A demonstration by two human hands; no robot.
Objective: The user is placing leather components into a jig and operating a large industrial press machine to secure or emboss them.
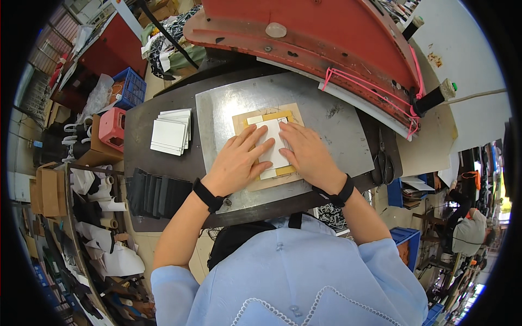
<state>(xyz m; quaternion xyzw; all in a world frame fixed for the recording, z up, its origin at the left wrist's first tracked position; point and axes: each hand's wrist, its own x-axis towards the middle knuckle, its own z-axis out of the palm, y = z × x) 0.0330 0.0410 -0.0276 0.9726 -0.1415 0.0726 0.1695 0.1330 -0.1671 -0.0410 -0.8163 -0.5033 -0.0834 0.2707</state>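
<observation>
From where I stand, the left hand (237, 162) and right hand (313, 156) angle inward, palms down, fingers spread, each grip apart, fingertips resting on the white card (279, 144) near the frame's centre.

Pale tiled floor (197, 254); pink stool (112, 127), loaded rack (74, 239) at left; bright light (505, 205) far right

I'm getting a bright, fairly even picture. A glare patch whitens the upper left of the metal plate (337, 119), and the white card (276, 134) reads very pale, with little surface detail. The hands (236, 161) look crisp to me. Toward the rim I see straight lines bow, distant detail soften, and a bluish fringe against black corners; the far right edge has washed-out highlights.
</observation>
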